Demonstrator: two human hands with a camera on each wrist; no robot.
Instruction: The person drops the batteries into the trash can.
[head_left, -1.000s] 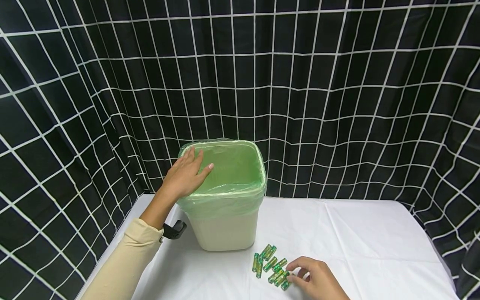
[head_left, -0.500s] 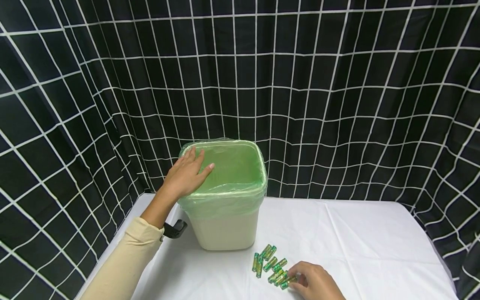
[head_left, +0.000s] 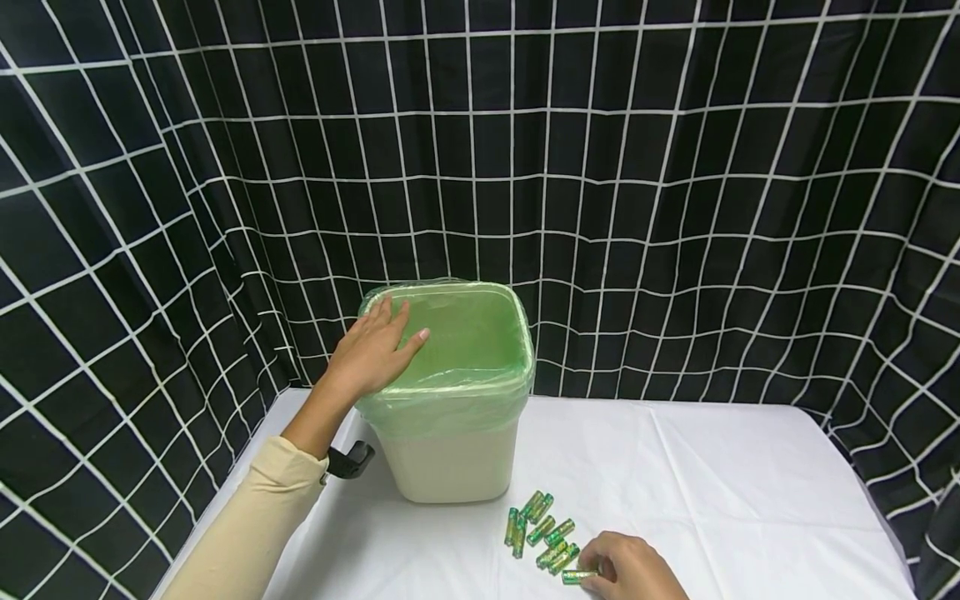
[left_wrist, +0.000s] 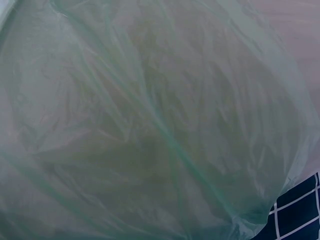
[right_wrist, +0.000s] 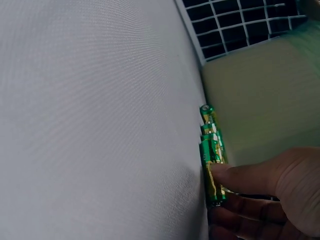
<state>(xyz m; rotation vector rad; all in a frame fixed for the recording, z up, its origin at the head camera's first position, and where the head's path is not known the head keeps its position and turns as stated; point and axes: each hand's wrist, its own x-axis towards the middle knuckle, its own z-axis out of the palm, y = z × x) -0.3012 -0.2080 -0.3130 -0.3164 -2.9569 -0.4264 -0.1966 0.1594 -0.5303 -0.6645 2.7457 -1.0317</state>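
Observation:
A cream bin (head_left: 453,462) stands on the table, lined with a thin green plastic bag (head_left: 450,408) folded over its rim. My left hand (head_left: 367,350) lies on the bin's left rim with fingers straight and spread. Green-and-gold batteries lie in a loose group in front of the bin, among them a pair (head_left: 516,533) at the left. My right hand (head_left: 630,567) pinches one battery (head_left: 577,577) between thumb and fingers at the near end of the group. In the right wrist view the thumb (right_wrist: 250,177) presses along this battery (right_wrist: 212,170). Only the bag's wrinkled side (left_wrist: 150,125) fills most of the left wrist view.
A white cloth (head_left: 750,500) covers the table. Black curtains (head_left: 600,200) with a white grid surround it at the back and sides. A black strap device (head_left: 350,460) sits on the left wrist, beside the bin's wall.
My right hand has closed on the nearest battery, turned it to lie almost sideways and drawn it slightly away from the others. The left hand stays on the rim.

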